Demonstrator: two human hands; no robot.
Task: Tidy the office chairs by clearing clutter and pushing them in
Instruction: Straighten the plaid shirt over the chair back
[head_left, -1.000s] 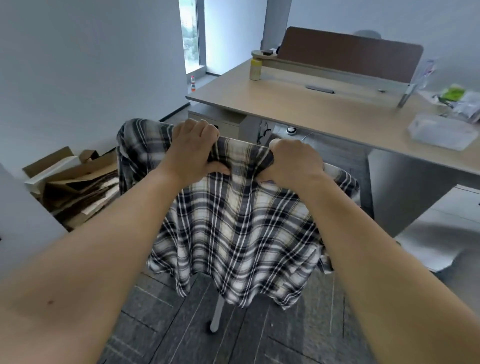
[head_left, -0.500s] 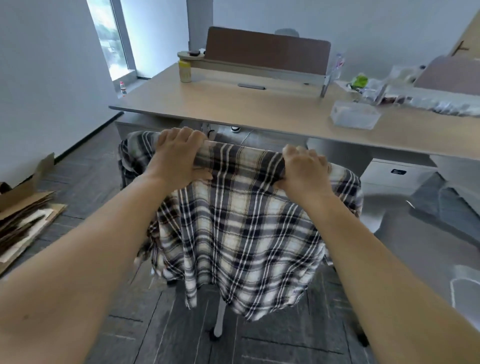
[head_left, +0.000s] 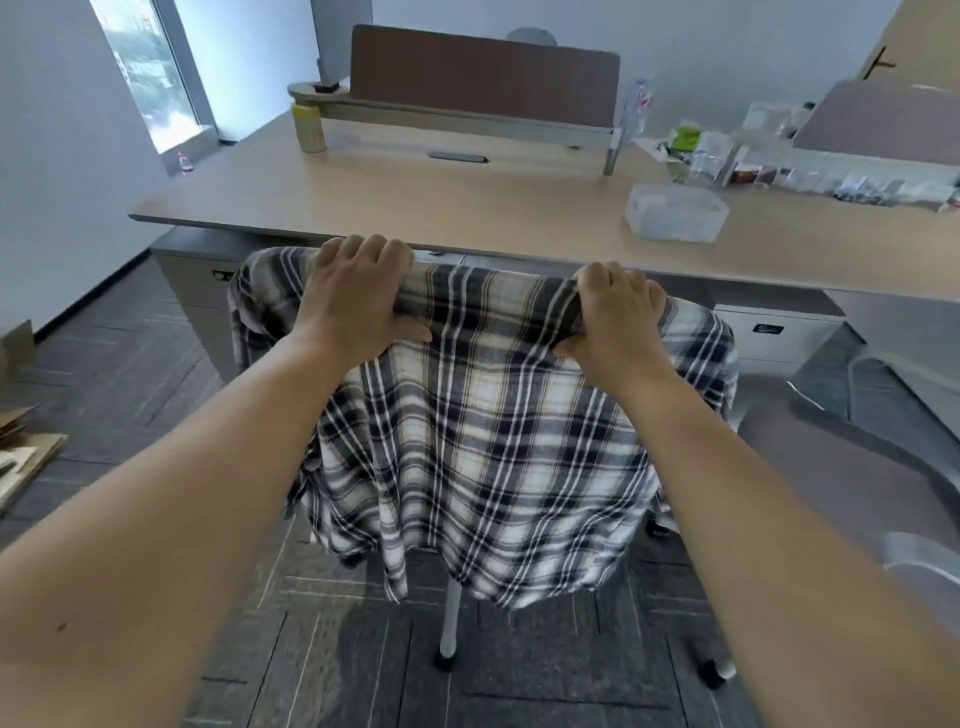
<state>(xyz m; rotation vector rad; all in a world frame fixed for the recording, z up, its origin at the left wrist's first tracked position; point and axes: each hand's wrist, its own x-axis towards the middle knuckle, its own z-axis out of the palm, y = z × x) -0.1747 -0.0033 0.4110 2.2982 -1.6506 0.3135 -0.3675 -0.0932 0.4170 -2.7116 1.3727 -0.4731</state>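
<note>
Head view: the left hand (head_left: 358, 296) and right hand (head_left: 615, 317) are each clamped over the chair (head_left: 449, 618) back's top edge, gripping through the plaid shirt (head_left: 478, 441) draped on it. The back's long axis runs 9 to 3. The desk (head_left: 467, 208) lies at 12, its edge just beyond the knuckles, so the push likely goes straight toward 12, both hands equally near

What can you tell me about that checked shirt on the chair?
The shirt is a soft woven plaid in black, white and cream. It is draped over the chair's backrest, hiding it, and hangs in loose folds toward the floor, one bunched part spilling over the left corner. The left hand and right hand grip it along the top edge, close to the desk.
</note>
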